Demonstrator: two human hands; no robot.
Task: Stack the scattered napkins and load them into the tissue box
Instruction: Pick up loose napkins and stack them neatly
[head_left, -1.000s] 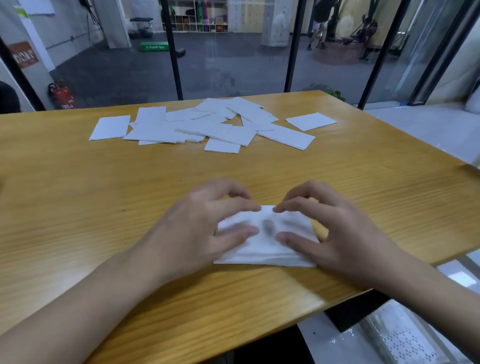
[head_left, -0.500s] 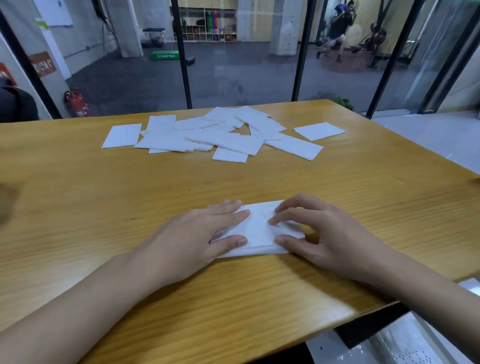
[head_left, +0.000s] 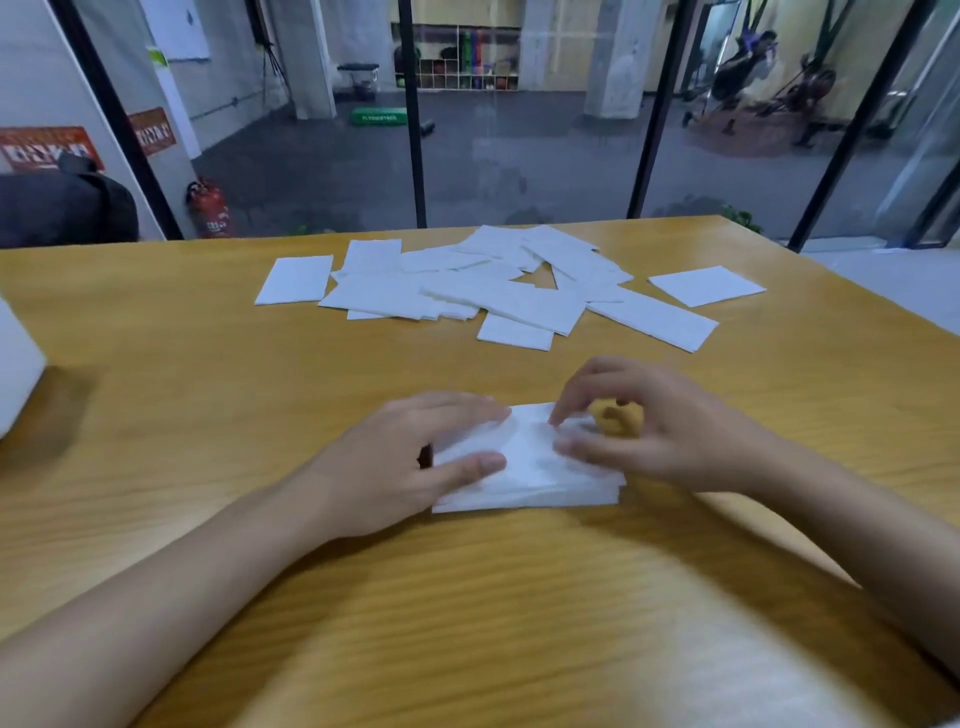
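Note:
A low stack of white napkins lies on the wooden table in front of me. My left hand rests flat on the stack's left half, fingers straight, with the thumb along its front. My right hand is arched over the right half, and only its thumb and fingertips touch the top napkin. Several loose napkins lie scattered and overlapping further back. One lies apart to their right and another apart to their left. A white box shows partly at the left edge.
A glass wall with dark frames stands behind the table's far edge. The table's right edge runs diagonally near the lone right napkin. A dark bag sits beyond the far left corner.
My right hand has risen from lying flat to arched, with its palm off the stack. The left hand stays on the stack. The view has shifted, and the white box now shows at the left.

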